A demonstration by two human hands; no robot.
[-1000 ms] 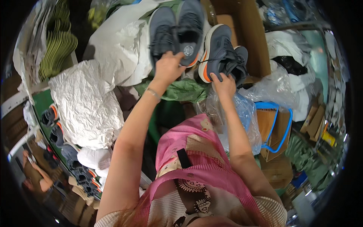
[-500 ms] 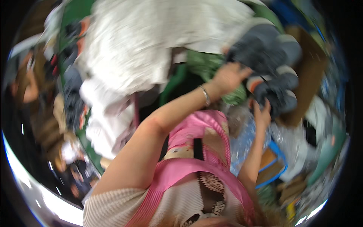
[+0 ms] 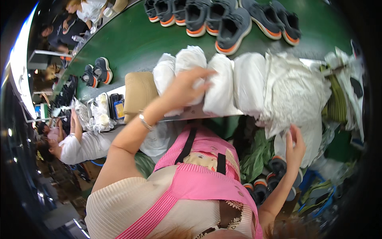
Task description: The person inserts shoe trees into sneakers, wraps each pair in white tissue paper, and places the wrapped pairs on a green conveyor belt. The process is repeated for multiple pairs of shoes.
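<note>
My left hand [image 3: 191, 89] reaches over a row of white wrapped bundles [image 3: 219, 85], its fingers apart and the palm turned down. It is closest to the bundles in the middle, and no grip on them shows. A bracelet circles that wrist. Farther right, the bent fingers of my right hand [image 3: 295, 146] pinch the lower edge of crumpled white paper [image 3: 294, 93], which lies in a pile and hangs over the bench's front. Dark grey sneakers [image 3: 232, 30] with orange and white soles stand beyond the bundles.
A tan padded block [image 3: 140, 95] sits left of the bundles on the green bench [image 3: 131, 44]. More sneakers [image 3: 274, 175] lie below my right forearm, beside green plastic [image 3: 254, 157]. Olive stacked pieces [image 3: 335, 97] are at the right. Other people [image 3: 85, 145] work at the left.
Both hands have left the grey sneakers by the cardboard box at the right. My left hand is now over the wrapped bundles, my right at the paper. The view has swung left.
</note>
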